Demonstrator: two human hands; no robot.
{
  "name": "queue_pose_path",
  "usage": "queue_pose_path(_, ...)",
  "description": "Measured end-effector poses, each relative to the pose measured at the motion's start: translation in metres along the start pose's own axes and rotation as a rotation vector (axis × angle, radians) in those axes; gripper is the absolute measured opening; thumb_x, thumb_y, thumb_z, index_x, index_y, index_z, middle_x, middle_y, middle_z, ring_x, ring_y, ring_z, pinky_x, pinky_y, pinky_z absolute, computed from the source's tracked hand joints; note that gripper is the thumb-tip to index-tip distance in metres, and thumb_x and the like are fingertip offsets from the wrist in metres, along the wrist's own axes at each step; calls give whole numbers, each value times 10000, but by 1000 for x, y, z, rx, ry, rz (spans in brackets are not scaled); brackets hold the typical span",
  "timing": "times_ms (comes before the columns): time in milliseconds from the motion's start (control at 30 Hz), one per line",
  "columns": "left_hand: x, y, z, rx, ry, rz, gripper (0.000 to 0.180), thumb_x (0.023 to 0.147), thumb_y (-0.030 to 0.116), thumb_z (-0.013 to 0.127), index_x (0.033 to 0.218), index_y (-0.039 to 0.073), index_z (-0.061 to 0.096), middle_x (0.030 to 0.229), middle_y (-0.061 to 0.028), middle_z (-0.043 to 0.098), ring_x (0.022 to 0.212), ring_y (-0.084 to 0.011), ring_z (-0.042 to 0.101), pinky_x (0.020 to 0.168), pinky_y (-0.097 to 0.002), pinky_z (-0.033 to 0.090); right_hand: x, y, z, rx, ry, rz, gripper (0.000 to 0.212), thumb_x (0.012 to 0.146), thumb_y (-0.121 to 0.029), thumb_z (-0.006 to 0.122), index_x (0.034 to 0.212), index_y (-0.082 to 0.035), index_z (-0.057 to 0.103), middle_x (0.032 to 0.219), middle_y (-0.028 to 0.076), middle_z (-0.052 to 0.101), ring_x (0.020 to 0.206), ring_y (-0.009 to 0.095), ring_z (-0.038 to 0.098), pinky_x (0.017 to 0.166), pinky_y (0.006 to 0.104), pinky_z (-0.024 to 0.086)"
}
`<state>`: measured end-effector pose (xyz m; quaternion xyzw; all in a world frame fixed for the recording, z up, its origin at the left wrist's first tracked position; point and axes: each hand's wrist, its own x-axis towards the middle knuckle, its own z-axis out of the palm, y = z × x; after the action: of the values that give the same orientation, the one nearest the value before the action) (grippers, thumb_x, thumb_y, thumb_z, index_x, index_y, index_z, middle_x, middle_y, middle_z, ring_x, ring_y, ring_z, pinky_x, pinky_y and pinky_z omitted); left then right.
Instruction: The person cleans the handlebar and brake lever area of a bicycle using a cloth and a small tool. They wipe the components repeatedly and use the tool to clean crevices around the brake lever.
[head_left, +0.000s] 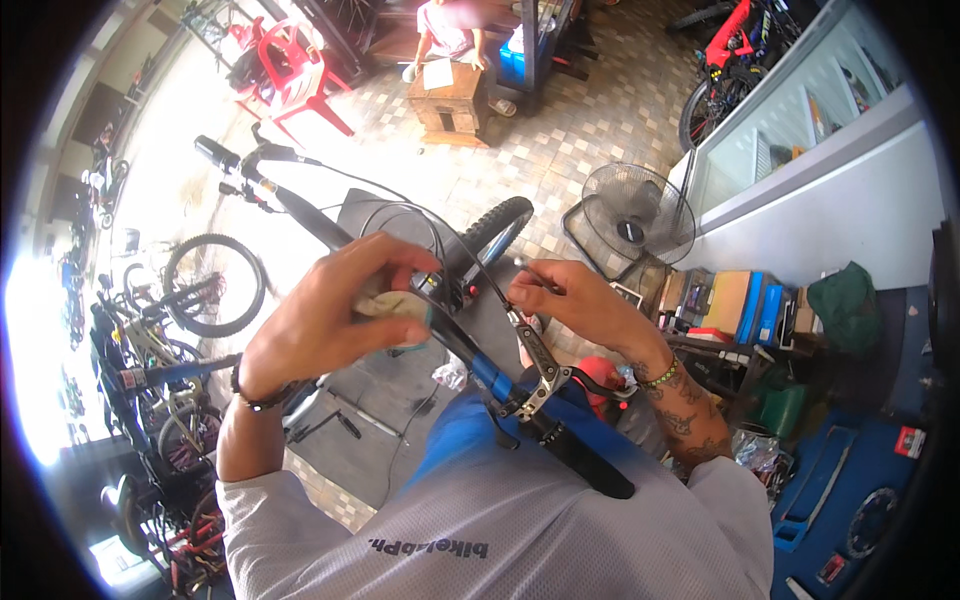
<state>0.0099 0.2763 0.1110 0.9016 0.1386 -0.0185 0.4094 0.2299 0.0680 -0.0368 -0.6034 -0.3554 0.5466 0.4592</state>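
Observation:
A bicycle handlebar (455,342) runs slantwise in front of me, from a far-left grip to a black grip (585,465) near my shirt. My left hand (325,315) curls over its middle, fingers and thumb around a rounded beige thing (398,306) with a teal edge; its kind is unclear. Beside the brake hose, my right hand (575,300) pinches a thin dark rod with a pale rounded tip (521,262). Just below that hand is the brake lever assembly (540,362), clamped to the bar. The front wheel (500,232) shows beyond, and cables loop between the hands.
A black floor fan (635,222) stands ahead right, near a glass cabinet (800,130). Boxes (735,305) crowd a shelf at right. Several bicycles (180,350) line the left. Farther off, a person (448,35) sits by a wooden box (450,103), near a red chair (295,70).

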Motion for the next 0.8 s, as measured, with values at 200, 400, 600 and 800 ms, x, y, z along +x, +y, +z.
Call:
queue_pose_path(200, -38, -24, 6, 2, 252, -231, 287, 950, 71, 807, 1229, 12, 777, 1154, -137, 748, 1100, -314, 745, 933, -404, 579, -2, -7, 4, -8, -11, 92, 288, 1047, -292, 810, 1107, -16, 755, 988, -1, 733, 954, 71, 661, 898, 271, 529)
queue_pose_path(400, -16, -46, -34, -22, 950, -13, 223, 1016, 138, 815, 1192, 2, 806, 1101, -51, 792, 989, -123, 684, 938, -314, 534, -4, -17, 9, 18, 18, 108, 260, 1028, -268, 799, 1051, -13, 756, 963, 3, 727, 912, 65, 650, 844, 264, 514)
queue_pose_path(600, 8, -7, -46, -403, 864, 264, 436, 1067, 282, 806, 1369, -20, 720, 1178, -86, 804, 1042, -136, 749, 960, -312, 587, -2, -25, 2, -257, 139, -177, 317, 1051, -299, 785, 1139, 6, 770, 1019, -2, 738, 807, 15, 545, 728, 234, 465)
queue_pose_path(800, -9, 31, 27, -653, 346, 222, 467, 980, 240, 879, 1324, -26, 710, 1283, -71, 710, 1223, -187, 677, 1059, -348, 518, -29, -89, 20, -22, 174, -457, 289, 971, -252, 906, 1130, -44, 786, 981, -27, 709, 677, -40, 370, 568, 213, 255)
